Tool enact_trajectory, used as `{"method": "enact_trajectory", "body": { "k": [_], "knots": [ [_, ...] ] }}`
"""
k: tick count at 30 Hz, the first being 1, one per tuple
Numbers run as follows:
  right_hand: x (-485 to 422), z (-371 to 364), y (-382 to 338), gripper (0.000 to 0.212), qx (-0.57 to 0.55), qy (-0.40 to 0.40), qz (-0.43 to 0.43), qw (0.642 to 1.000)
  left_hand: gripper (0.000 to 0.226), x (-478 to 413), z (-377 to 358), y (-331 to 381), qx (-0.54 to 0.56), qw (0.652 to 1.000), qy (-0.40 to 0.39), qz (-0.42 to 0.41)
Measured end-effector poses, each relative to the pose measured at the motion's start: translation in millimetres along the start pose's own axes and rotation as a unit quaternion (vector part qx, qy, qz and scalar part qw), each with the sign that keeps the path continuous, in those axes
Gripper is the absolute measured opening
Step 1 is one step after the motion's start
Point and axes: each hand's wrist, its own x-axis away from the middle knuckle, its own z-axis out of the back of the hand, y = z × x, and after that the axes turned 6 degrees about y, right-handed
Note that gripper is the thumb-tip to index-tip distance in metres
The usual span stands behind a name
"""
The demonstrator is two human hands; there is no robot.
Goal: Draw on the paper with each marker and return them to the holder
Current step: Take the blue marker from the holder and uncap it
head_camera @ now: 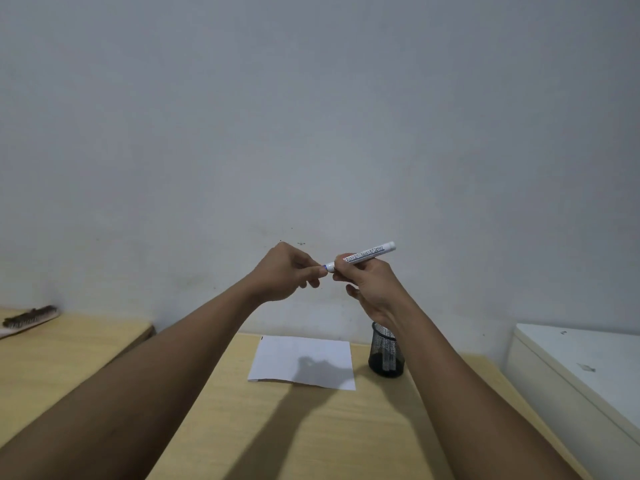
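Marker (367,255) is up in the air above the desk (311,427), right hand (372,285) clenched round its barrel, long axis running left-low to right-high. Left hand (284,273) pinches the cap end, looks like. Paper (301,362) lies straight below with bare desk around it, holder (386,353) just beside its right edge, nearer the right hand.

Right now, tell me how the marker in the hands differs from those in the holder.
The held marker is up in the air, lying nearly level, its cap end at the left hand; the markers in the mesh holder stand upright, untouched. Both have white barrels.
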Motion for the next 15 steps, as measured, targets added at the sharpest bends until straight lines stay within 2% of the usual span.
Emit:
{"method": "enact_trajectory", "body": {
  "k": [6,8,12,15],
  "knots": [
    [-8,-10,17,0.006,0.031,0.007,0.018,0.999,0.023,8,6,-44,0.025,0.996,-0.011,0.084],
    [-11,-18,27,0.013,0.053,0.018,0.02,0.998,0.019,9,1,-69,-0.014,0.995,-0.005,0.096],
    [-19,-33,63,0.013,0.079,0.028,0.029,0.996,0.011,25,-12,-127,-0.18,0.975,-0.021,0.131],
    [-29,-45,98,0.017,0.11,0.013,0.022,0.994,0.012,41,-26,-164,-0.196,0.97,-0.036,0.141]
  ]
}}
